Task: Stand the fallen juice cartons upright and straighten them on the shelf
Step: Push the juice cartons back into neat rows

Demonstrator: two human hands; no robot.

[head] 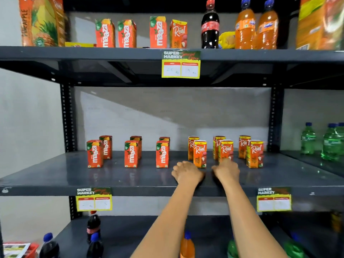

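Observation:
On the middle shelf [55,175] all the small juice cartons stand upright in pairs, one behind the other. Three pairs of red Maaza cartons [95,154] fill the left half. Three pairs of orange Real cartons [254,154] fill the right half. My left hand [187,173] rests on the shelf with loosely curled fingers, just left of the base of the front left Real carton [200,152], holding nothing. My right hand [227,170] lies in front of the middle front Real carton [226,148]. Its fingertips cover the carton's lower part without wrapping around it.
The upper shelf holds more Maaza and Real cartons [158,32], a cola bottle [210,25], orange soda bottles [245,25] and large juice boxes [41,21]. Green bottles [308,139] stand at the right. Price tags [181,65] hang on the shelf edges. Bottles stand on the lower shelf.

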